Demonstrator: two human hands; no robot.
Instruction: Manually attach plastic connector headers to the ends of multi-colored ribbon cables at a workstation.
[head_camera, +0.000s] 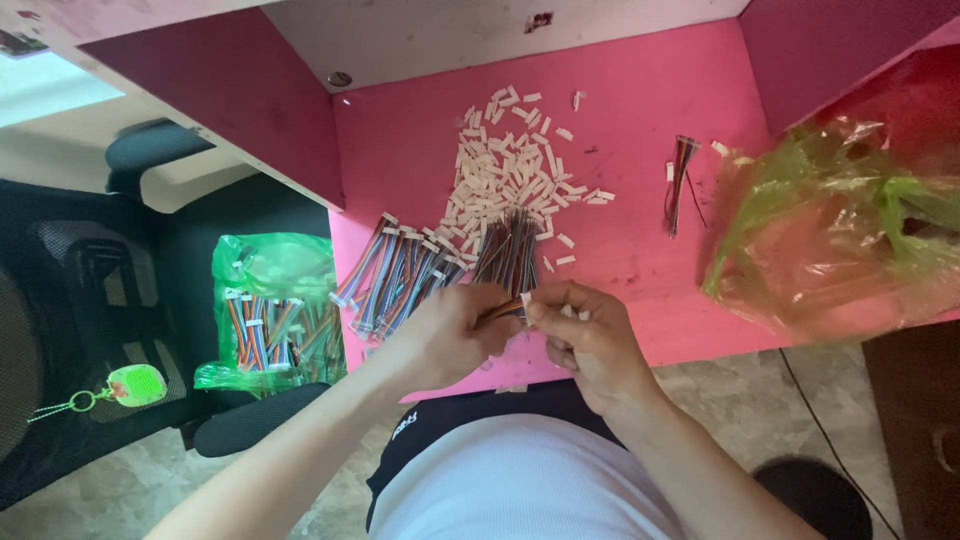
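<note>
— Over the near edge of the pink table (640, 300), what are your hands doing?

— Your left hand (445, 335) and right hand (590, 340) meet there, fingertips almost touching. Between them runs a thin multicoloured wire strip (503, 308): your left fingers are pinched narrow on its near end, and your right thumb and forefinger close on a small white connector (525, 299) at its tip.

— So where does the wire lie relative to your fingers?

— It bridges the small gap between the two pinches, slanting up from the left hand towards the right. Your other right fingers are curled in; something small and white shows among them, but you cannot tell what it is.

— And just past your fingertips?

— A standing bundle of dark wires (508, 250) rises right behind the pinch, close to it. Left of that lie rows of ribbon cables (395, 272), fanned side by side. Further back is a loose heap of white connectors (510, 170).

— Anything off to the sides?

— A single wire harness (680, 180) lies well apart on the right, near a crumpled clear plastic bag (830, 230). A green bag of cables (278, 310) sits on the black chair (90, 270) to your left
</note>
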